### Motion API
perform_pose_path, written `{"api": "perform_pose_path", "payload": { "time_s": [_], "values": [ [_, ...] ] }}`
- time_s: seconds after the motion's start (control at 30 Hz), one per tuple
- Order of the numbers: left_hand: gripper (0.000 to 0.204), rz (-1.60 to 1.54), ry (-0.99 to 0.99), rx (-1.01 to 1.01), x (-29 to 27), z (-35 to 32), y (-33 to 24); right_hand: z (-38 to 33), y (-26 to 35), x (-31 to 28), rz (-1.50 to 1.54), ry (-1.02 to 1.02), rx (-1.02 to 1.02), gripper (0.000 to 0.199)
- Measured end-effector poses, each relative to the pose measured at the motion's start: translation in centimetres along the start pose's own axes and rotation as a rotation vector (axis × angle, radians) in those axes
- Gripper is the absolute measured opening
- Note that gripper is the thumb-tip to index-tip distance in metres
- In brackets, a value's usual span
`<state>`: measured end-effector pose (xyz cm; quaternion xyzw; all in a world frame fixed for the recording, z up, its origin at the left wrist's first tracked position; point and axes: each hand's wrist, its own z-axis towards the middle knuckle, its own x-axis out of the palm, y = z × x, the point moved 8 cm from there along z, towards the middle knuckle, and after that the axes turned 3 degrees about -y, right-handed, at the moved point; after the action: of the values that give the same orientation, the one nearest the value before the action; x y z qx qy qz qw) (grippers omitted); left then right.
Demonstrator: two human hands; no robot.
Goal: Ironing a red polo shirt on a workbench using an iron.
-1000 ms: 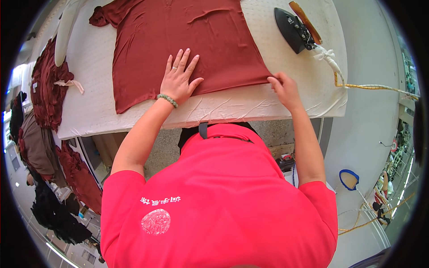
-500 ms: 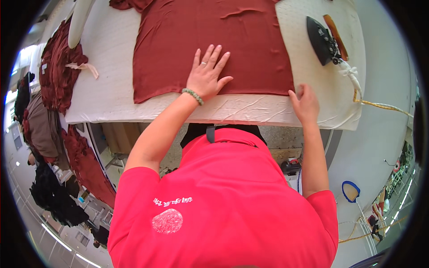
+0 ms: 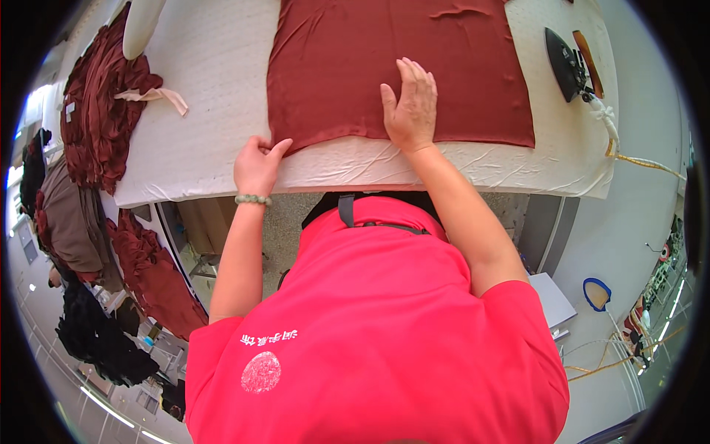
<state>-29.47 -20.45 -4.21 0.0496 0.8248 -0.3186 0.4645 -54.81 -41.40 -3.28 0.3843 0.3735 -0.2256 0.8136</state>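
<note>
A dark red garment [image 3: 399,66] lies spread on the white padded ironing table [image 3: 200,133], its hem toward me. At the hem's left corner is my left hand [image 3: 255,169], with a beaded green bracelet on its wrist. Its fingers are curled and its thumb lies at the corner, pinching the cloth there. My right hand [image 3: 412,111] rests over the garment near the middle of the hem, fingers stretched out and thumb apart, holding nothing.
At the right side of the table sits a black iron [image 3: 563,65] with a brown handle and a cord [image 3: 643,164]. Crumpled dark red clothing [image 3: 100,111] hangs over the left edge, a pale strip [image 3: 159,96] beside it. A blue-rimmed pad [image 3: 596,294] is at lower right.
My left hand has gone from lying flat on the garment to its left corner. My right hand has left the right corner and moved inward onto the cloth. The view has shifted left.
</note>
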Motion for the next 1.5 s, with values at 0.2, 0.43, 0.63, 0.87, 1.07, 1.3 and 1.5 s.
{"api": "perform_pose_path", "payload": {
  "time_s": [0.2,0.43,0.63,0.87,1.07,1.3,1.5],
  "values": [
    [0.03,-0.729,0.537,0.058,-1.7,0.6,0.9,-0.3,0.7,1.1,-0.161,0.072,0.008,0.055],
    [0.022,-0.139,0.259,0.252,0.6,2.5,2.7,-0.5,0.9,1.5,-0.233,0.097,-0.005,0.056],
    [0.025,0.05,0.171,0.388,-0.4,1.2,0.1,-0.2,0.9,1.4,-0.244,0.094,-0.007,0.057],
    [0.034,0.141,0.027,0.303,-1.2,0.1,-1.5,0.0,1.1,0.7,-0.214,0.076,0.011,0.056],
    [0.044,0.024,-0.186,0.953,0.3,-2.1,-10.7,-0.7,-0.4,-2.7,-0.166,-0.008,0.116,0.06],
    [0.049,0.149,-0.118,1.12,8.3,0.9,-19.0,-0.3,-3.1,-1.8,-0.297,0.124,0.041,0.06],
    [0.054,0.086,-0.344,0.956,9.2,6.1,-21.2,3.7,-6.8,-2.2,-0.339,0.048,0.114,0.056]
  ]
}}
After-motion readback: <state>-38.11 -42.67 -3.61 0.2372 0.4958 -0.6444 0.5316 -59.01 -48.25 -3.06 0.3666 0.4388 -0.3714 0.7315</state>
